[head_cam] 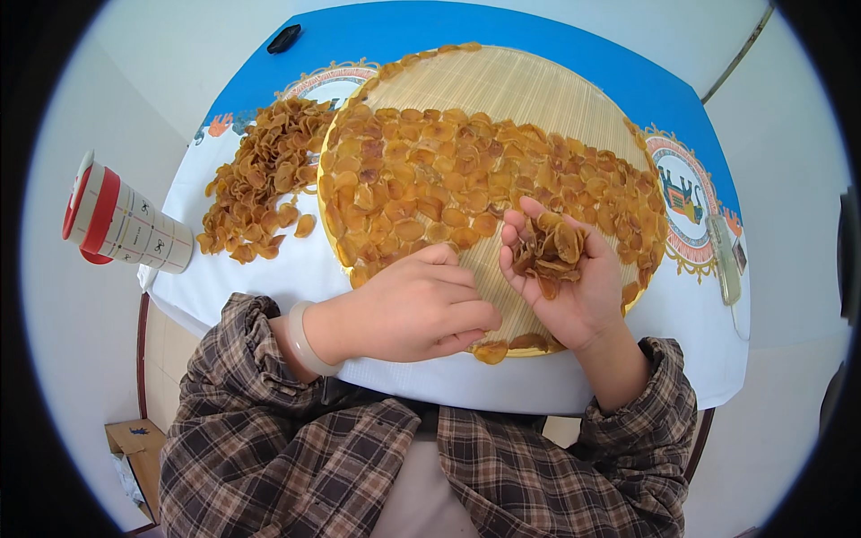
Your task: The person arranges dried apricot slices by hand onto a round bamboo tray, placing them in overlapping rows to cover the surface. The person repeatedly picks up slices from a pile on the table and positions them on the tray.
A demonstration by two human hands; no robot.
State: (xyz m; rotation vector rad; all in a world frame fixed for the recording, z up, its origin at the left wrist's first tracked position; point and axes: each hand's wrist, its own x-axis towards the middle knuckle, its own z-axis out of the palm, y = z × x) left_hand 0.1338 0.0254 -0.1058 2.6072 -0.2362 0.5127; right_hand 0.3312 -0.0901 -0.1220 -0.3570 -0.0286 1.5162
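Observation:
A round woven bamboo tray (538, 81) lies before me, with overlapping rows of thin, translucent amber-brown slices (471, 161) across its middle and more along its rim. My right hand (572, 282) is palm up over its near right part, cupped round a bunch of the same slices (555, 249). My left hand (410, 309), palm down with curled fingers, is over the near left part. Its fingertips are just above a slice (491, 351) at the near rim; whether they pinch anything is hidden. A loose heap of slices (269, 161) lies left of the tray.
A white and red lidded cup (141, 222) stands at the table's left edge. A small black object (284, 39) lies at the far left. On the right lies a clear, pale green elongated object (726, 262). The table bears a blue and white patterned cloth (605, 60).

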